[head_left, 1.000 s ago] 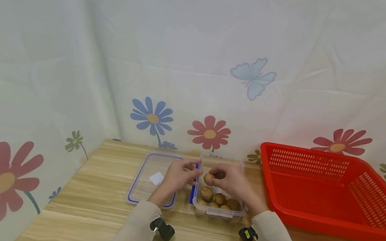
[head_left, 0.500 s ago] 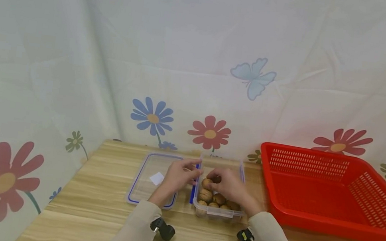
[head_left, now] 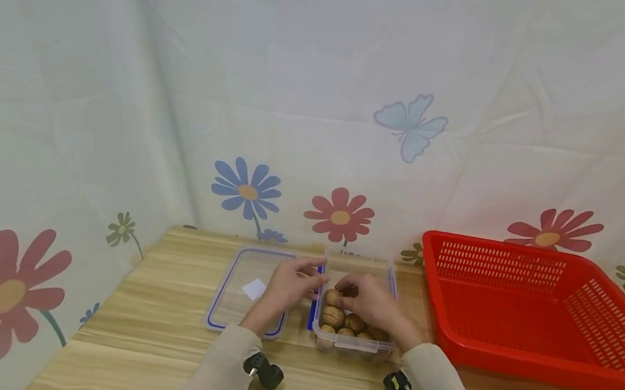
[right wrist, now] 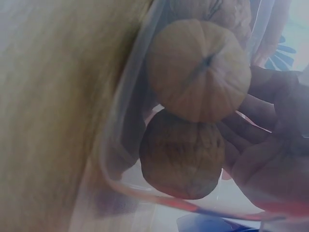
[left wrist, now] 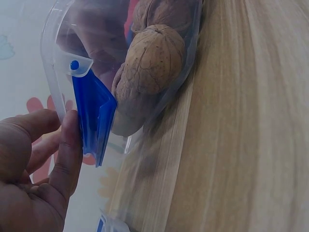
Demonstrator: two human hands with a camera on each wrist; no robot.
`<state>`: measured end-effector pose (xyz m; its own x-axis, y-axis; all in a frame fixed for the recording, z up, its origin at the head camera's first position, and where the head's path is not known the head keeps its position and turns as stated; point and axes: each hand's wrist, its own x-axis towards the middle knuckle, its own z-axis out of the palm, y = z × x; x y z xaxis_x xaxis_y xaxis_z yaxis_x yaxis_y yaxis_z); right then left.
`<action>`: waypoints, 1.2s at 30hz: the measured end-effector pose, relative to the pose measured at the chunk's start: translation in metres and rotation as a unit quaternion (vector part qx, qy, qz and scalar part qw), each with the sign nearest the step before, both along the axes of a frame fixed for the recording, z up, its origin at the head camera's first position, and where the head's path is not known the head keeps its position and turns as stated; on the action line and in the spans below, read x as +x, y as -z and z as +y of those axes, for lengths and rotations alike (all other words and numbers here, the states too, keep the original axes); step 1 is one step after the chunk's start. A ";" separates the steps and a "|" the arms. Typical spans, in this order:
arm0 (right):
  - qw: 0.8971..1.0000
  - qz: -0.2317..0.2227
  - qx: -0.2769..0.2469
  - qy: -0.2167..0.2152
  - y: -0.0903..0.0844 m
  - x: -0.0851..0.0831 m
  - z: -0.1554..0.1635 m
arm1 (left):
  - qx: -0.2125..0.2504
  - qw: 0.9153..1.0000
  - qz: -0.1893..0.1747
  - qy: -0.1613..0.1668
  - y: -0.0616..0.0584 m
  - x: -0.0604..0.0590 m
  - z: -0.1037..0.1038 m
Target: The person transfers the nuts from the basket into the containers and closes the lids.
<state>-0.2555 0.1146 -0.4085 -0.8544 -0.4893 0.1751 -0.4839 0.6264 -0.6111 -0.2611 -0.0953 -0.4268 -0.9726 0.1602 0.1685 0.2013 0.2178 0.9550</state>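
Since a second ago the right hand (head_left: 365,300) has been lowered from just above the clear container (head_left: 390,276) down into it — the walnut (head_left: 332,296) that was carried at its fingertips is now set among the other walnuts (head_left: 348,322) in the near half of the box. Its fingers are curled over that nut, but whether it is pinched or already let go cannot be told from the head view.

The left hand (head_left: 290,283) has hardly shifted; its thumb is pressed against the blue latch (left wrist: 94,116) on the container's left wall, as the left wrist view shows, and the box is steadied by it. The lid (head_left: 239,290) lies flat on the wooden table (head_left: 155,332) just to the left, and a red basket (head_left: 532,358) stands to the right.

The step in hand is judged to be the placing of a nut in the box — next, a release and a clean lift of the fingers would be called for, without the neighbouring nuts being disturbed.
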 end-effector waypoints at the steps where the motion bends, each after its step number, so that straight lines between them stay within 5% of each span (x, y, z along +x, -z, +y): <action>1: 1.000 0.001 -0.001 0.000 0.000 0.000 0.000 | -0.001 1.000 0.000 0.000 0.000 0.000 0.000; 26: 1.000 0.011 -0.001 0.013 -0.015 0.003 0.007 | -0.001 1.000 -0.007 -0.015 -0.002 0.000 0.003; 36: 0.998 -0.001 -0.044 0.035 -0.021 0.009 0.005 | -0.014 1.000 -0.007 -0.006 -0.010 0.002 -0.002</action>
